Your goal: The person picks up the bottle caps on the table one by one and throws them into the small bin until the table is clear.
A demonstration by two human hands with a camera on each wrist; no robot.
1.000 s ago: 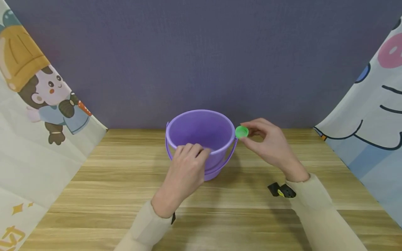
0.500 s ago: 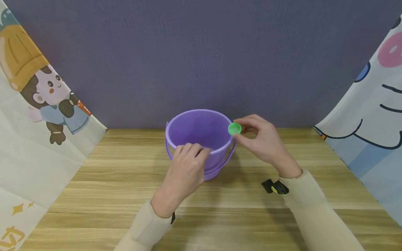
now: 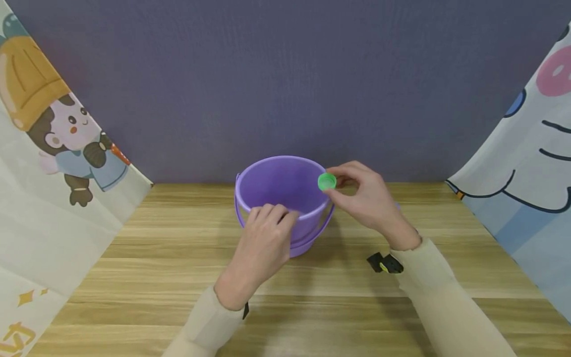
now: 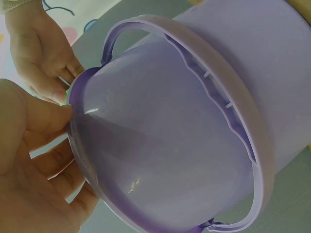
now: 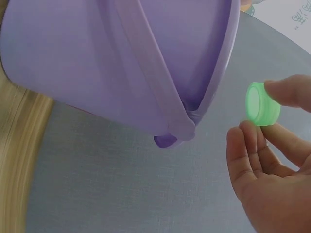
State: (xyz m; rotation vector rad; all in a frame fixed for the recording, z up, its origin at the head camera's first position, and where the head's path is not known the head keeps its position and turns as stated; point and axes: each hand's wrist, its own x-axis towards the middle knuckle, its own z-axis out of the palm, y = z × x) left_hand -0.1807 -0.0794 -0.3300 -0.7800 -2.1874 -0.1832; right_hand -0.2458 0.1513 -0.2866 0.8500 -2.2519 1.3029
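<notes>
A purple bucket [image 3: 308, 227] stands upright on the table, its handle hanging down the front. My left hand [image 3: 265, 243] holds the bucket's near rim; in the left wrist view its thumb [image 4: 51, 114] lies on the outside and its fingers reach behind the rim. At the bucket's right side my right hand [image 3: 368, 198] pinches a green bottle cap [image 3: 327, 182] between thumb and fingers, the hollow side showing. The right wrist view has the green cap [image 5: 262, 104] apart from the bucket rim. The bottom of the bucket is hidden from every view.
The wood-grain table [image 3: 178, 297] carries the bucket close to a dark blue-grey back wall [image 3: 285, 79]. Cartoon-printed white cloths hang at the left [image 3: 53, 188] and right [image 3: 531, 163]. Both wrists bear small black pieces beneath the sleeves.
My right hand has moved left and slightly upward with the green bottle cap, which now overlaps the bucket's right rim in the head view. The left hand and bucket have kept their place.
</notes>
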